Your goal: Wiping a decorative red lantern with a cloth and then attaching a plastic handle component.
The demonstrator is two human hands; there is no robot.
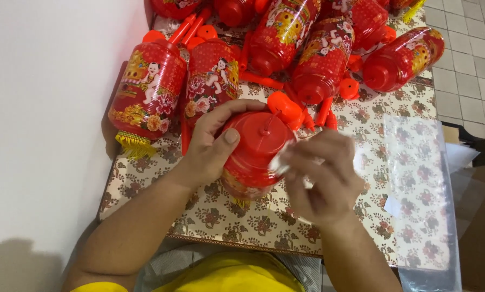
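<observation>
Currently the left hand (pixel 210 146) is wrapped around a red lantern (pixel 253 154) upright at the table's (pixel 210 216) near edge; the right hand (pixel 323 178) pinches a small white piece (pixel 281 161) against its lid. Risk: a loosened grip could tip the lantern off that edge, or the blurred piece slip.

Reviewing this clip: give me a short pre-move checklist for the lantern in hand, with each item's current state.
1. Left hand grips the red lantern: ok.
2. Lantern's top cap faces the person: ok.
3. Right hand pinches a small white piece at the lantern's side: ok.
4. What the piece is, and whether it is attached: cannot tell, blurred.
5. Other lanterns lie apart from the held one: ok.
6. Clear plastic sheet lies away from both hands: ok.
</observation>
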